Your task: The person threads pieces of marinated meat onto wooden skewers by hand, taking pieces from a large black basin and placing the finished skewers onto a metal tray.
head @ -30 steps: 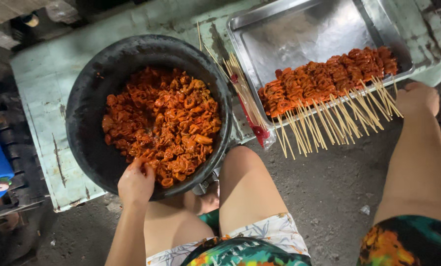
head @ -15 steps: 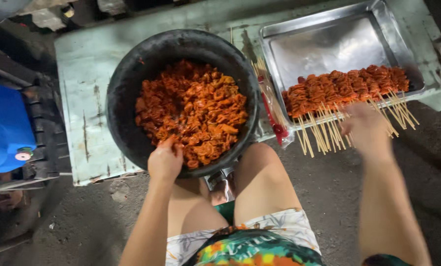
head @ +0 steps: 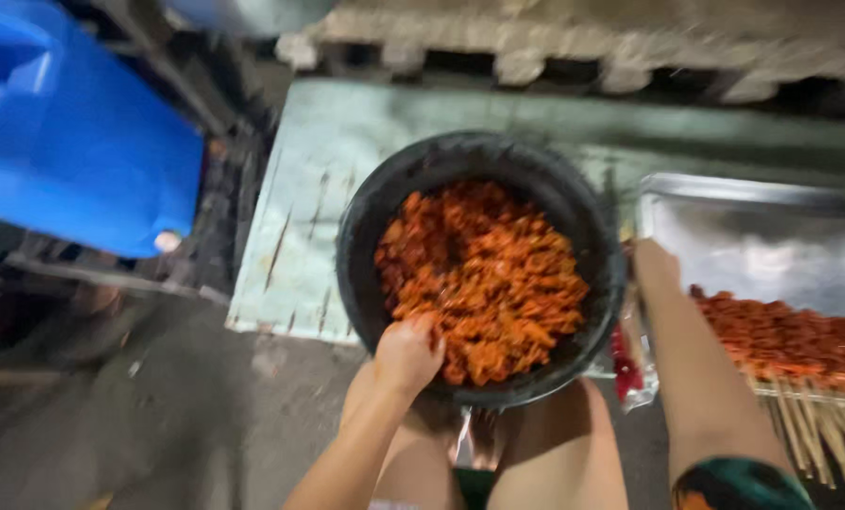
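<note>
The left hand [head: 408,351] is reaching over the near rim of the black basin [head: 366,227], its grip curling closed into the orange-red marinated meat pieces [head: 484,279] that are filling the basin. The right hand [head: 656,264] is stretching forward between the basin and the metal tray [head: 753,222]; its fingers are blurred, so I cannot tell whether that grip is spread or pinching anything. The basin is sitting on a pale, scuffed worktop [head: 309,208], touching the person's knees at its near edge. On the tray, finished meat skewers [head: 791,340] are lying in a row, sticks pointing toward the person. A blue plastic container [head: 64,132] is standing well apart on the left.
</note>
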